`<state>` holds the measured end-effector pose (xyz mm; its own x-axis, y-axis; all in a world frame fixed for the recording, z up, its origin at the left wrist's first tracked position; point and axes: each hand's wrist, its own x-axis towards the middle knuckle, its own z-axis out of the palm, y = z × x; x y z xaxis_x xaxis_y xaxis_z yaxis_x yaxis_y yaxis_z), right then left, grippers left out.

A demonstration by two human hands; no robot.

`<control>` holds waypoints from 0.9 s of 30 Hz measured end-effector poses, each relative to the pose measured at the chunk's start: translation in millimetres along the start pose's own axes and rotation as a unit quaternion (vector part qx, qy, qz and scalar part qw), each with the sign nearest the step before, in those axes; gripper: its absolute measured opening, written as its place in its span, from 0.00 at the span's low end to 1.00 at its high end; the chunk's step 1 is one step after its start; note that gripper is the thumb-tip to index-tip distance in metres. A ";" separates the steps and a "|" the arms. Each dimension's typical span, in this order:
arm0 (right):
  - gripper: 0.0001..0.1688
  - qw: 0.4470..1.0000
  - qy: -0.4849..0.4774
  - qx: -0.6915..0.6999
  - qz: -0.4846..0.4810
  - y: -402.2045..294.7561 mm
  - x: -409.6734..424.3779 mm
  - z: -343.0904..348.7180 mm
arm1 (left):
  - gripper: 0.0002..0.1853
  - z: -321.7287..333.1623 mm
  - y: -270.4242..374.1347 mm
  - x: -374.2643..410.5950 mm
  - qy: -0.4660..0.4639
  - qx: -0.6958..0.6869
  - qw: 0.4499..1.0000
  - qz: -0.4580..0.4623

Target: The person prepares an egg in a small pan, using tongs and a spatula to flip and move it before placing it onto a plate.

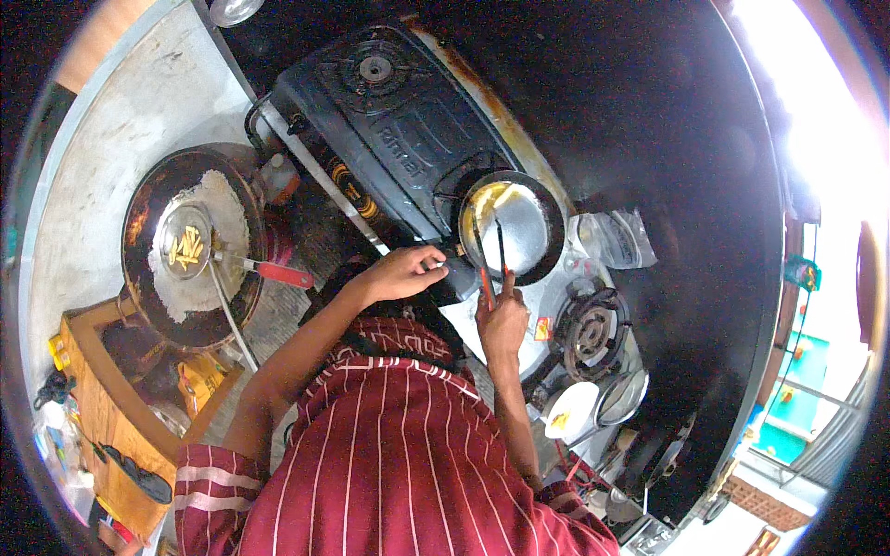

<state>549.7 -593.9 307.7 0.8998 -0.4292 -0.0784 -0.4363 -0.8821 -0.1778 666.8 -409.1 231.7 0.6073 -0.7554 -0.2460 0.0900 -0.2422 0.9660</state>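
My right hand (502, 316) grips tongs (485, 278) with orange-red grips. Their dark arms are apart and reach into the frying pan (554, 240). The pan sits on the near burner of a black two-burner gas stove. Inside it, a shiny pale surface shows, with yellowish liquid along the far left side. My left hand (403, 274) hovers left of the pan by the stove's front edge, fingers loosely curled. A small white spot shows at its fingertips; whether it holds something is unclear. Below those fingers a dark grey piece (455, 281), perhaps the pan handle, juts toward me.
At left, a big wok (139, 208) holds white powder and a strainer (163, 240) with yellow strips. Its companion, a red-handled utensil (285, 274), sticks out. Right of the stove (410, 139) are a plastic bag (615, 240), a single burner (591, 333) and a white bowl (573, 399).
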 end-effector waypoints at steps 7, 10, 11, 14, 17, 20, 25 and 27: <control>0.27 0.997 0.004 0.076 0.009 5.4 4.5 -10.5 | 0.23 -2.8 3.7 -3.6 -0.001 0.005 1.000 -0.007; 0.25 0.974 -0.031 0.214 0.069 23.4 1.2 -4.5 | 0.23 -1.4 0.2 -2.2 0.000 -0.003 1.000 0.007; 0.24 0.960 -0.047 0.260 0.096 30.2 -0.8 -0.1 | 0.23 -0.6 -1.0 -1.6 -0.003 -0.003 1.000 0.005; 0.23 0.838 -0.132 0.456 0.270 36.6 -7.9 -0.6 | 0.23 -0.5 -2.9 -1.7 -0.007 -0.003 1.000 0.002; 0.20 0.717 -0.168 0.572 0.360 35.7 -14.9 -7.7 | 0.23 -0.1 0.9 -2.2 -0.011 0.002 1.000 0.005; 0.20 0.580 -0.217 0.694 0.368 41.6 -22.0 -12.7 | 0.22 0.2 1.8 -1.7 -0.018 0.004 1.000 0.000; 0.20 0.421 -0.270 0.776 0.384 63.4 -34.6 1.4 | 0.21 1.3 5.0 -0.1 -0.033 0.013 0.999 -0.030; 0.20 0.421 -0.268 0.775 0.386 62.1 -36.6 -0.3 | 0.21 2.4 0.4 0.9 -0.024 0.023 0.999 -0.018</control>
<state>489.7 -633.1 299.9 0.5474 0.0011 -0.8369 -0.4457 0.8468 -0.2904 665.4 -411.3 231.7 0.5651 -0.7740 -0.2855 0.0748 -0.2966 0.9521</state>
